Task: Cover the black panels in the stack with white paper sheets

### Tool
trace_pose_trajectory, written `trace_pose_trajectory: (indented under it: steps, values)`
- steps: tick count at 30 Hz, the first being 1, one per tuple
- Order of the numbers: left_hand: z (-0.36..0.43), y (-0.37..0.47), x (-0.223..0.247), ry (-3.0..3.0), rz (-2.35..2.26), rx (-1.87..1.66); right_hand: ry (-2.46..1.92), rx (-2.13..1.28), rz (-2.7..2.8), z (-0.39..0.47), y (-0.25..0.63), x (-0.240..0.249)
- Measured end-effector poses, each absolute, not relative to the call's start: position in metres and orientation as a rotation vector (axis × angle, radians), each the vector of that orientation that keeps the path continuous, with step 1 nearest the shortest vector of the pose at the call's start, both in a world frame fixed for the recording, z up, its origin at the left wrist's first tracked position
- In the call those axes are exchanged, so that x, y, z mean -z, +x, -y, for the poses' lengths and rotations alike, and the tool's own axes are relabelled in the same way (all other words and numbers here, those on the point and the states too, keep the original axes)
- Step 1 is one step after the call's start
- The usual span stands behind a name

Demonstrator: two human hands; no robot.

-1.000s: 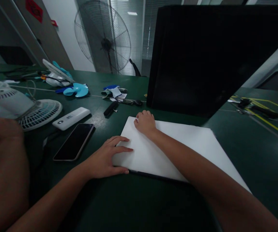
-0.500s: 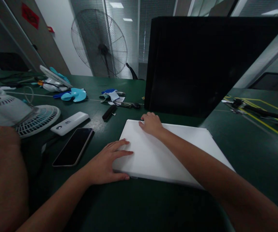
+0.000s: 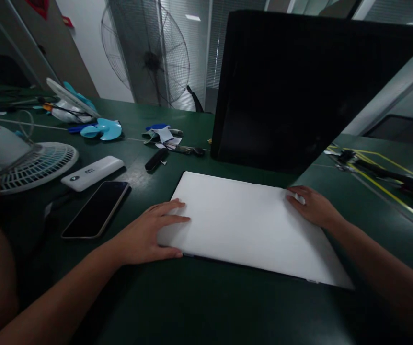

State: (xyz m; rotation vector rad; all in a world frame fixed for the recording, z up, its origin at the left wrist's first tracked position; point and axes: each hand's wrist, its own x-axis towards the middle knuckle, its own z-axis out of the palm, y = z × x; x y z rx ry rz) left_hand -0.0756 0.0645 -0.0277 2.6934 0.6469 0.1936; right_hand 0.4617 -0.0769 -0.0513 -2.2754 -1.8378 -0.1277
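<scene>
Sheet (image 3: 249,225), white, flat, rectangular, left hand (image 3: 149,237) and right hand (image 3: 312,206) flat, unclenched

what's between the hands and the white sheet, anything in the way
Nothing visible. The left hand lies flat on the white sheet's near left corner, and the right hand rests on its far right corner. The phone lies off to the left.
</scene>
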Motion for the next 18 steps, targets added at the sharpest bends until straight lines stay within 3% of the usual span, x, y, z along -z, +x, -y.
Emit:
trace_pose_trajectory:
  steps: [12,18]
  values:
    - [-0.061,-0.069,0.024,2.747,-0.679,-0.110,-2.205,-0.024,1.634,0.062,0.467,0.054]
    - [-0.059,-0.070,0.020,2.711,-0.705,-0.062,-2.388,-0.204,1.147,0.096,0.457,0.044]
